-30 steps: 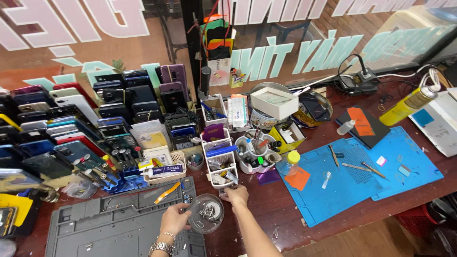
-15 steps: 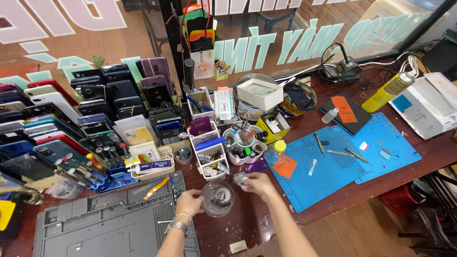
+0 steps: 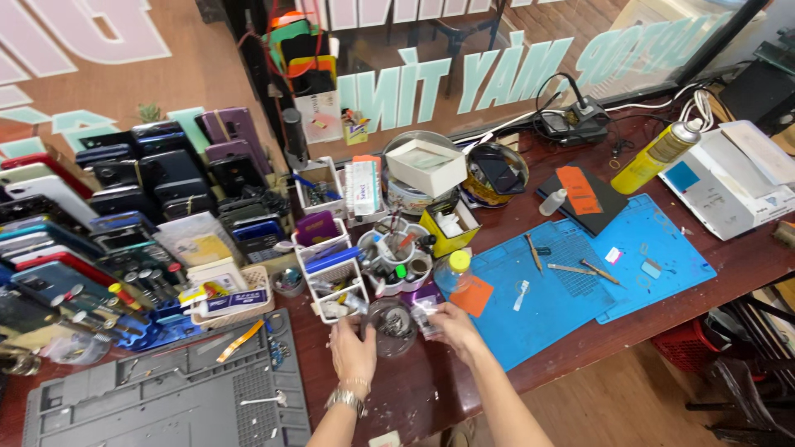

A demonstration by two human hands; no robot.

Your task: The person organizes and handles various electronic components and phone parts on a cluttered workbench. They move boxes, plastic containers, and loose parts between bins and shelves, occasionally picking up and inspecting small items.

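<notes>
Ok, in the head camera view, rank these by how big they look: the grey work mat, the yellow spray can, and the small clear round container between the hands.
1. Grey work mat, by far the largest.
2. Yellow spray can.
3. Clear round container.
The can lies farther from the camera than the container, so those two are close and their order is unsure.

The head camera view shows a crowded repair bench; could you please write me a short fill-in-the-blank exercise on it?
1. The left hand wears a ____ on its wrist.
2. The round clear dish sits ____ the two hands.
3. The work mat right of the right hand is ____ in colour.

Missing words: watch; between; blue
</notes>
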